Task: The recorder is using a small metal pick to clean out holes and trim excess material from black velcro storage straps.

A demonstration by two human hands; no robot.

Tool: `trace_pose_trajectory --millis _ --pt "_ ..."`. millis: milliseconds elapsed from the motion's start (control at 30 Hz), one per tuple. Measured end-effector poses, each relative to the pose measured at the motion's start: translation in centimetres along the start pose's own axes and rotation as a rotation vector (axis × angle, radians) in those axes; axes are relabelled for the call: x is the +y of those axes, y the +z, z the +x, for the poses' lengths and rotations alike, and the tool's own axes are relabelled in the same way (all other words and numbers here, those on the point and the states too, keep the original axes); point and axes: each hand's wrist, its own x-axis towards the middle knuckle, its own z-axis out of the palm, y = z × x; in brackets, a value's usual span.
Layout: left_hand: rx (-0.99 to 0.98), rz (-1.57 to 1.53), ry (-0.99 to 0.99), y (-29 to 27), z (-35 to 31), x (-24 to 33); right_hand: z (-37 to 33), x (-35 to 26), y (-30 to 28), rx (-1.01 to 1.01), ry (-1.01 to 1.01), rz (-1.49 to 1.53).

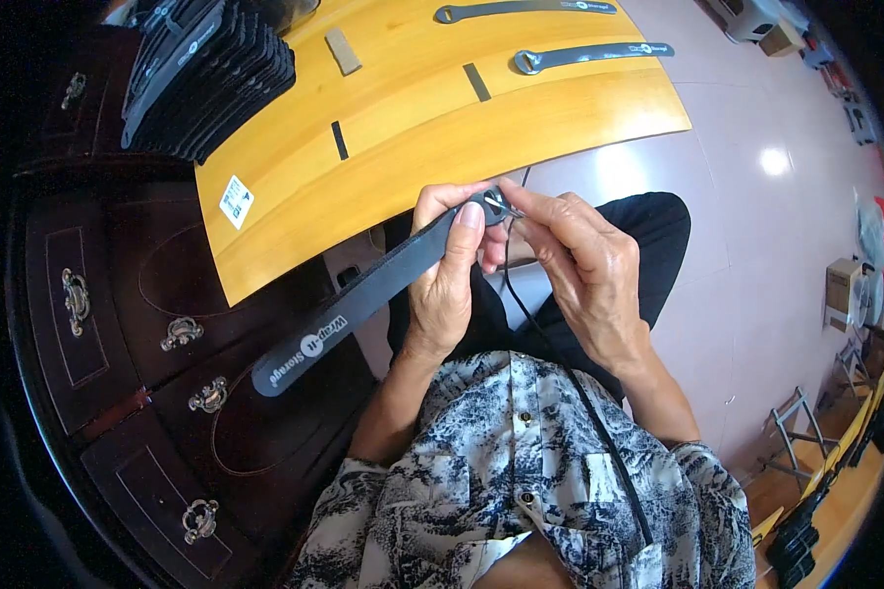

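Single head-worn fisheye view, facing steeply downward, close above both hands; no second view shares the scene.

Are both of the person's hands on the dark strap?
Yes: the left hand grips the dark strap near its ringed end, and the right hand pinches that end.

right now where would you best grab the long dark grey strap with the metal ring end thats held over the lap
Probably at its free middle, where the long dark grey strap is flat and bare. Come from the person's left, across its width, since the left hand and right hand already crowd the metal ring end, and the lower tip hangs loose.
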Motion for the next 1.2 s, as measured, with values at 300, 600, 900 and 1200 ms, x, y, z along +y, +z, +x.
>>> trace_pose_trajectory --millis 300,600,900,1200 --pt "-0.185 -0.168 -0.221 -1.7 -0.4 1.3 2.6 -0.1 -2.9 -0.332 -0.047 0.097" --pt "-0.204 -0.334 -0.179 -1.3 -0.2 1.6 2.5 -1.7 -3.0 -0.252 -0.191 0.007" --pt "-0.130 -0.141 -0.275 -0.8 -1.3 3.6 2.1 -2.2 -2.7 -0.223 -0.270 -0.066" --pt "-0.159 -0.045 -0.327 0.4 -3.0 3.7 2.4 -1.8 -1.7 0.006 -0.285 -0.106"
